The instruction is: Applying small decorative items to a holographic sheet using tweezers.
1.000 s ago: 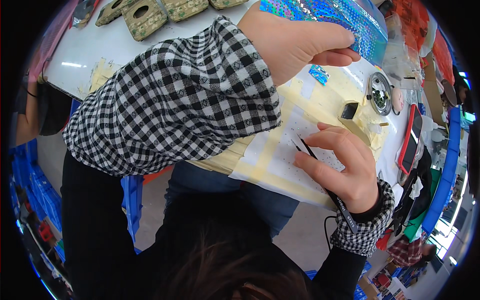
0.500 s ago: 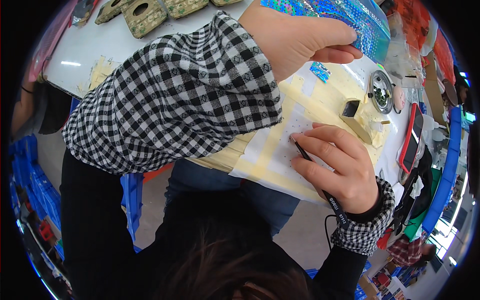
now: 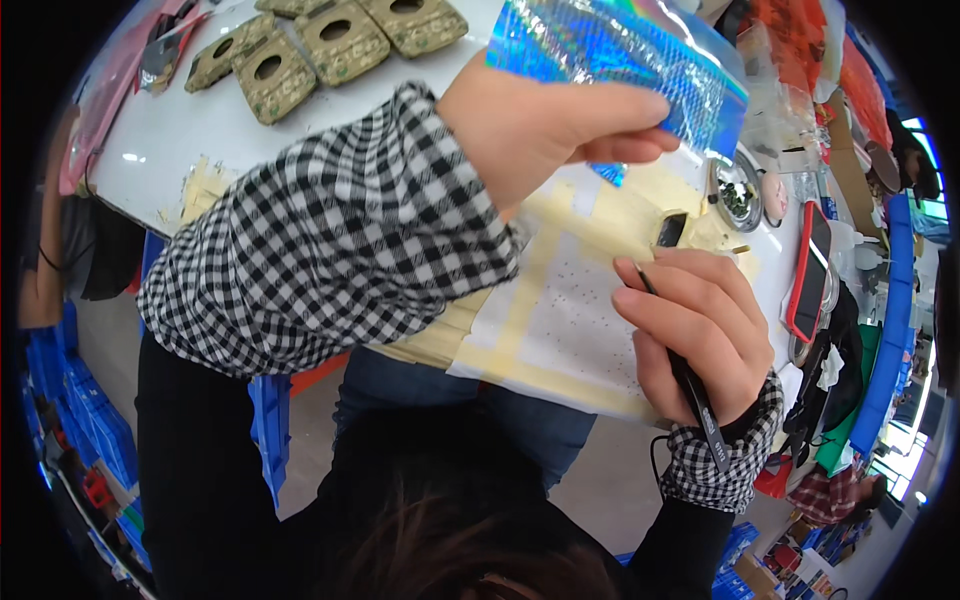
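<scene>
My left hand (image 3: 535,125) reaches over the far part of the table, its thumb and fingers closed on the edge of a shiny blue holographic sheet or bag (image 3: 600,50). A small blue shiny piece (image 3: 608,176) shows just below those fingers. My right hand (image 3: 715,325) grips black tweezers (image 3: 690,380) like a pen, tips pointing up and away. Under and beside it lies white paper (image 3: 575,290) dotted with many tiny dark specks and fixed with pale yellow tape (image 3: 505,350). Whether anything sits between the tweezer tips is too small to tell.
Several camouflage-coloured model tank hulls (image 3: 268,80) lie at the far left. Beyond my right hand stand a small tape-covered box (image 3: 672,230) and a round metal dish (image 3: 738,198) with dark bits. A red-cased phone (image 3: 812,270) lies at right, near clear plastic bags (image 3: 785,95).
The view has shifted. My left hand has drawn left with the blue sheet, which now hangs at another angle. My right hand has lifted the tweezers off the paper.
</scene>
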Action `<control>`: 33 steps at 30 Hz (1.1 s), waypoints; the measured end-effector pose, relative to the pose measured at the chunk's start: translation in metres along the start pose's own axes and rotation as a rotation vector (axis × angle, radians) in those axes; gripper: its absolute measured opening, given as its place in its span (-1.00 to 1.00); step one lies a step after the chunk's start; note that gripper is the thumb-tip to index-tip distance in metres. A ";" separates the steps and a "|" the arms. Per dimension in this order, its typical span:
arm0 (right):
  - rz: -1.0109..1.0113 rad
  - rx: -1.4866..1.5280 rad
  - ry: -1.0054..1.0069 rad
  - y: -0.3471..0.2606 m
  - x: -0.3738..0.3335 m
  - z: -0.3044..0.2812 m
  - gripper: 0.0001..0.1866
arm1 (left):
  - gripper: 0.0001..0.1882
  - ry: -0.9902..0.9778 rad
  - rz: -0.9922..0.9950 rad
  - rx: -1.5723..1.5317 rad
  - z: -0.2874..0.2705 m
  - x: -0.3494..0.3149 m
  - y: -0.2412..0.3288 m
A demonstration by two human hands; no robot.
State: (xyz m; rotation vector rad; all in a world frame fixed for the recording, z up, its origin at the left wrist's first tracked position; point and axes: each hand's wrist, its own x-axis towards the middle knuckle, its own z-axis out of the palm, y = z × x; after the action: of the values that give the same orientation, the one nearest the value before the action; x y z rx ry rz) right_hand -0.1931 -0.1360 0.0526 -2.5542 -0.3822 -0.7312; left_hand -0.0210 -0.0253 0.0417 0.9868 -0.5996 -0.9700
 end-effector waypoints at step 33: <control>0.098 -0.172 0.244 -0.003 -0.007 -0.031 -0.60 | -0.71 -0.106 -0.139 0.076 0.020 -0.011 0.015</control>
State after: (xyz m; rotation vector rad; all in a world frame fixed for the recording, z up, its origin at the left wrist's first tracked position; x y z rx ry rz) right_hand -0.2136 -0.1496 0.0733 -2.5779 -0.1172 -1.0639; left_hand -0.0361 -0.0209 0.0641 1.0606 -0.6671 -1.1345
